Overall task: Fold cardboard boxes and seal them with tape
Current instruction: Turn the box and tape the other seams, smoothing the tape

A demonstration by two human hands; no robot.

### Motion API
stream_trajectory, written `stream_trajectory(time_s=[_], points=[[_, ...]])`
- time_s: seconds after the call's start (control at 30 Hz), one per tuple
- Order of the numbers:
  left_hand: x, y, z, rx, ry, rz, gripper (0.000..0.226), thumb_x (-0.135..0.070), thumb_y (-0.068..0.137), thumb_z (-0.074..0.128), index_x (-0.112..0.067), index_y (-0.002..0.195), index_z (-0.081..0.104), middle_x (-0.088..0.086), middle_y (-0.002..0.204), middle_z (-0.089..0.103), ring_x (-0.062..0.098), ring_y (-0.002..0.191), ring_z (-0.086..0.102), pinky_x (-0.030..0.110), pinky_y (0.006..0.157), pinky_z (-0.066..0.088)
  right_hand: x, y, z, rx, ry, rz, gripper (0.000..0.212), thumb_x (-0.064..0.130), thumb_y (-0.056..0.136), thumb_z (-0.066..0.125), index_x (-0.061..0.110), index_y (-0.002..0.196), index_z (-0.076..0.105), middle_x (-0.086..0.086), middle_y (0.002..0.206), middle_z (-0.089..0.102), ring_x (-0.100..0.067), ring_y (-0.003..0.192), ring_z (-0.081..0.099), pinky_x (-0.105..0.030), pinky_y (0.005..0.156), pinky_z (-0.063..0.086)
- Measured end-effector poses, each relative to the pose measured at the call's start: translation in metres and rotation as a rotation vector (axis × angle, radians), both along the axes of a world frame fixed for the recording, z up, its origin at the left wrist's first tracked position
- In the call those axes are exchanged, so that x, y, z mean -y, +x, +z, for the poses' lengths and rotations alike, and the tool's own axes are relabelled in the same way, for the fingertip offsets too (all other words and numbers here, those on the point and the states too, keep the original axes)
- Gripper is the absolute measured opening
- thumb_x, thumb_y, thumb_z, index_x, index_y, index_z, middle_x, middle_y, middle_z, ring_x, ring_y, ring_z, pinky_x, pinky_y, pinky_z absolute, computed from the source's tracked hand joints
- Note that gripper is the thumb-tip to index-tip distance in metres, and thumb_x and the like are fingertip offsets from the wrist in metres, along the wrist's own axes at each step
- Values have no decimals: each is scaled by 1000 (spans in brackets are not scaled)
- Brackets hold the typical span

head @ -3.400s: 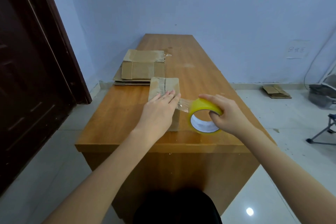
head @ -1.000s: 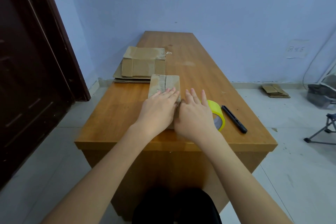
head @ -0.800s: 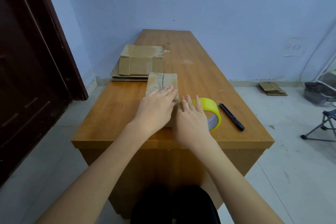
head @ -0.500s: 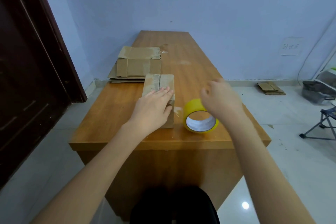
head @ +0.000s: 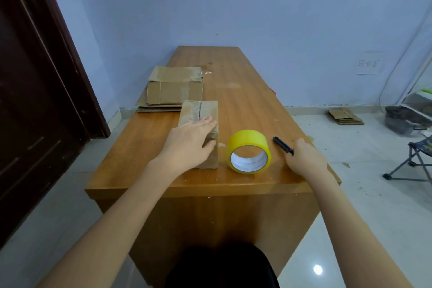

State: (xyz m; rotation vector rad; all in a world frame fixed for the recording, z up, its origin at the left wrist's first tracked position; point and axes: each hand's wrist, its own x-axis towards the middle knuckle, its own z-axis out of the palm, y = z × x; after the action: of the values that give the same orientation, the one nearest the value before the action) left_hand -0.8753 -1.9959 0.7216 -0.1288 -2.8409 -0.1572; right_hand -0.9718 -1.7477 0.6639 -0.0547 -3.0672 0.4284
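A small folded cardboard box point(head: 203, 110) with tape along its top lies on the wooden table point(head: 247, 93). My left hand point(head: 189, 142) rests flat on the box, fingers straight, thumb against its right side. A yellow tape roll point(head: 249, 150) stands on edge just right of the box, a strip of tape still running from it to the box. My right hand point(head: 304, 156) is at the table's right edge, fingers curled round the near end of a black pen-like cutter point(head: 281, 144).
A stack of flattened cardboard boxes point(head: 173, 89) lies on the table's left side behind the small box. A dark door point(head: 35, 77) stands at the left. On the floor at the right are more flat cardboard point(head: 345, 116), a folding stool point(head: 416, 159) and a bin point(head: 404, 119).
My right hand left the box, passed over the tape roll and came down on the black cutter at the right. The left hand stayed on the box.
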Motion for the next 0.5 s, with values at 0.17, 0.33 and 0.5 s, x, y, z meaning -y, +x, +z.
stream_trajectory(time_s=[0.17, 0.33, 0.5], points=[[2, -3, 1, -1, 13, -13, 47, -32, 101, 34, -32, 148, 27, -16, 154, 23, 2, 141, 21, 25, 107, 31, 9, 22, 29, -107, -305, 64, 15, 11, 95, 46, 3, 102, 35, -10, 75, 49, -22, 57, 46, -29, 46, 31], [3, -4, 3, 37, 22, -10, 46, -39, 102, 32, -33, 148, 27, -17, 154, 21, 3, 141, 21, 28, 107, 31, 32, 62, 69, -44, -551, 268, 14, 17, 98, 36, 17, 96, 50, -3, 67, 50, -14, 52, 41, -27, 47, 29], [6, -4, 7, 82, 19, -21, 47, -40, 101, 34, -35, 147, 27, -18, 154, 20, 4, 141, 23, 29, 106, 33, 53, 88, 68, 7, -636, 368, 27, 13, 96, 39, 19, 100, 65, 2, 56, 41, -12, 46, 32, -24, 45, 25]])
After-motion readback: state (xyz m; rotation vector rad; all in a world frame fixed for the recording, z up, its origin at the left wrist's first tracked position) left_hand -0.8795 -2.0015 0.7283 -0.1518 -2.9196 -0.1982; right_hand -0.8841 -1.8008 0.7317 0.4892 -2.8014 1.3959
